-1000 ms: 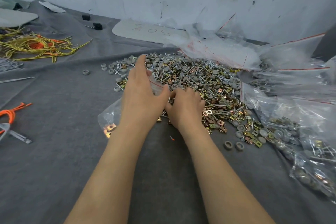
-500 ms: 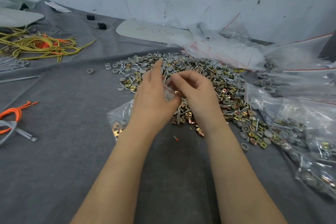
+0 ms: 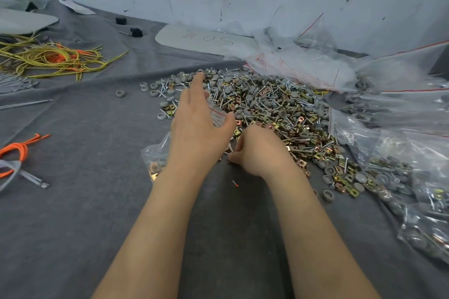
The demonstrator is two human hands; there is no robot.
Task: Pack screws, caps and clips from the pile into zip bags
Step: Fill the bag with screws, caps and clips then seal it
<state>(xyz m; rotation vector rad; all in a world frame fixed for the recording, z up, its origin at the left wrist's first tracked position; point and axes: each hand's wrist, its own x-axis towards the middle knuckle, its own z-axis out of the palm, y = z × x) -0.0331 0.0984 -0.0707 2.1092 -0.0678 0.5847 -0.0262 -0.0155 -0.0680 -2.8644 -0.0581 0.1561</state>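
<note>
Head view: the left hand [image 3: 199, 128] holds the top of a zip bag [image 3: 156, 155] lying under it, and the right hand [image 3: 263, 150] beside it is curled at the near edge of the pile [image 3: 272, 107], though I cannot tell if it holds anything.

Count | left hand [image 3: 199, 128]: 1 | right hand [image 3: 262, 150]: 1 | mixed pile [image 3: 279, 104] of screws, caps, clips: 1, pieces uncountable | zip bag [image 3: 155, 155] under left hand: 1 | filled bags [image 3: 401, 177] at right: several, overlapping, number unclear | black blocks [image 3: 120, 20]: 2 | grey boards [image 3: 206, 40]: 2 | yellow cord bundle [image 3: 48, 58]: 1 | orange cord loop [image 3: 14, 150]: 1
</note>
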